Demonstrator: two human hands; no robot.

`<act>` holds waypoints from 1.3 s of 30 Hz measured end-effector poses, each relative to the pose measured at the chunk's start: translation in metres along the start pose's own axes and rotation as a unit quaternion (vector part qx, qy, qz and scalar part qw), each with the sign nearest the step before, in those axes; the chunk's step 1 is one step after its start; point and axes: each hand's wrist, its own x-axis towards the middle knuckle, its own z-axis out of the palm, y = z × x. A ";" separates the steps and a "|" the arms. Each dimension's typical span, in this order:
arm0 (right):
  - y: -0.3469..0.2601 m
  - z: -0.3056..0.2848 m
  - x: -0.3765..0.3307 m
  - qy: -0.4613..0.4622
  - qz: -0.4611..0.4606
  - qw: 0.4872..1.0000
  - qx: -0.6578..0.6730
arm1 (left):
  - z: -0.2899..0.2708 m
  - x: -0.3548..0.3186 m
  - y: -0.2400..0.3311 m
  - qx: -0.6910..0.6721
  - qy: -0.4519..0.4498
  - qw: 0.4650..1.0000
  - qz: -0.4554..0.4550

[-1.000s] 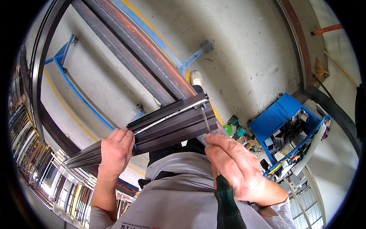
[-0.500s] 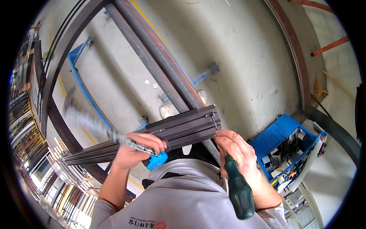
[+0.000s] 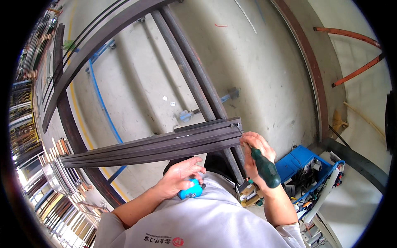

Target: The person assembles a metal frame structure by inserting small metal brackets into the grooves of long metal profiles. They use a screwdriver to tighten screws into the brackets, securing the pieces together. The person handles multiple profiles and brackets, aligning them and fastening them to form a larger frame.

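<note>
In my left hand (image 3: 178,178) is a bright blue tape measure (image 3: 190,191), held close against the front of my shirt, no blade showing; the thumb and fingers are partly spread around it. My right hand (image 3: 262,148) grips a screwdriver (image 3: 267,170) with a thick dark green handle. Its thin shaft points up at the right end of a long, dark grooved metal profile (image 3: 153,149), close to a small fitting (image 3: 236,125) in the slot there. Whether the tip touches the fitting I cannot tell. The profile lies across the frame in front of me.
Two dark steel tubes (image 3: 186,62) run away under the profile. At the right stands a blue tool cart (image 3: 297,162) full of tools and parts. Racks of long profiles (image 3: 31,103) line the left, and a curved dark beam (image 3: 93,47) spans the upper left.
The long blurred strip by my left hand is gone, and that hand has drawn down to my shirt with the tape measure. The screwdriver handle has swung up and inward; the view has shifted.
</note>
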 end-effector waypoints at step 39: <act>0.029 0.024 -0.022 0.064 0.015 0.995 0.078 | 0.017 0.165 0.061 0.835 -0.128 0.280 0.456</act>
